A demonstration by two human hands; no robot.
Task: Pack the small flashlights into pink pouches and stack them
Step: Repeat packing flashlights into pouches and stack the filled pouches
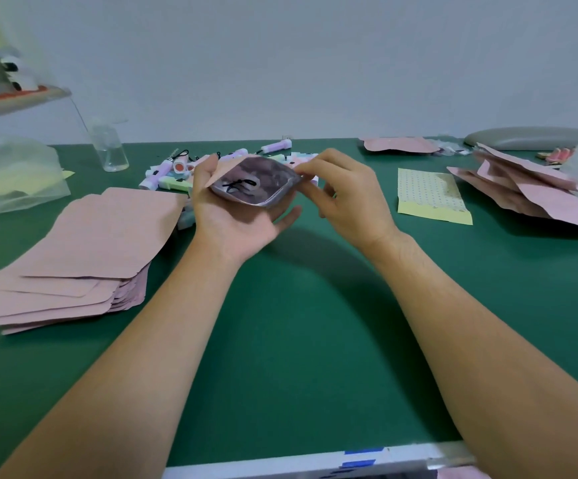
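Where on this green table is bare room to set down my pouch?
Free: the wide green table surface near you, between the flat pink pouch stack and the yellow dotted sheet. Crowded: the pastel flashlight pile behind, the loose pink pouch heap far right.

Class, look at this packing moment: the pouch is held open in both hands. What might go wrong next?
The open pouch rests in the left hand, its edge pinched by the right hand; if tilted, the flashlight inside might slide out. Its black cord lies near the mouth and might snag on closing.
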